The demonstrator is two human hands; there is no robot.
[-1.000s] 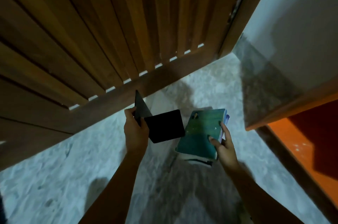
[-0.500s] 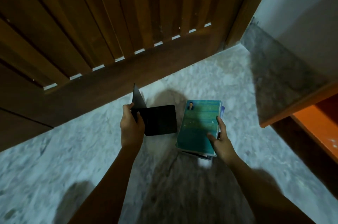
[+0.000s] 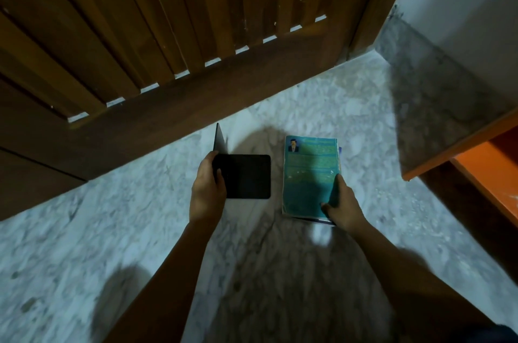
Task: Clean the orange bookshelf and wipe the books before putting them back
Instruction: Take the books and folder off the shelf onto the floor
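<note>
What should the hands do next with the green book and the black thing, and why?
Probably lay the teal book stack flat on the marble floor and let go. The right hand grips the stack, the left hand grips the black bookend, and no cloth shows, so a free hand seems needed before wiping the orange bookshelf.

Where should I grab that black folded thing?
Take the black bookend at its fold, coming from the left, as the left hand does. The two plates meet there, so a thumb can clamp the flat one.
</note>
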